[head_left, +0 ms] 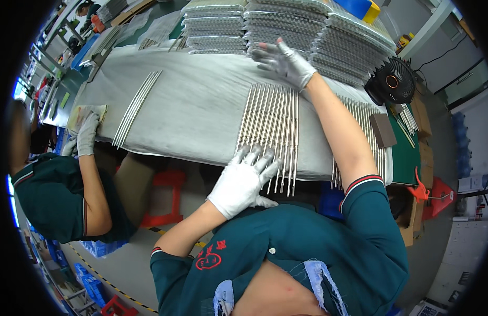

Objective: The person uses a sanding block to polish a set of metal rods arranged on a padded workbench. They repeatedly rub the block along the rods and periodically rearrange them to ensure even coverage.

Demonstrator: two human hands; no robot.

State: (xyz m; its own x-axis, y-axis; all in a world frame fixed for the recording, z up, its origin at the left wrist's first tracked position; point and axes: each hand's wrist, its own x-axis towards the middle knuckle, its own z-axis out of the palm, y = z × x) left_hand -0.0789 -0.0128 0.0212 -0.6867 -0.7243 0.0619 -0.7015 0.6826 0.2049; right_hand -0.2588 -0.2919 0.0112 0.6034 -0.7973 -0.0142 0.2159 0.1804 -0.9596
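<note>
A row of slim metal rods [269, 116] lies side by side on the grey-covered table in front of me, their near ends jutting past its edge. My left hand [241, 181], in a white glove with greyed fingertips, rests on the near part of these rods, fingers spread. Beyond their far ends, my right hand [285, 64] is raised beside the stacked trays, fingers apart and holding nothing. Its glove leaves some fingertips bare. A second group of rods [354, 113] lies to the right, partly behind my right forearm, with a brown block [383, 130] on it.
Tall stacks of wrapped trays [283, 26] line the table's far side. A black fan [392, 81] stands at the right. Several rods [137, 108] lie to the left, near a co-worker's gloved hand [88, 134]. A red stool [167, 197] is below the table edge.
</note>
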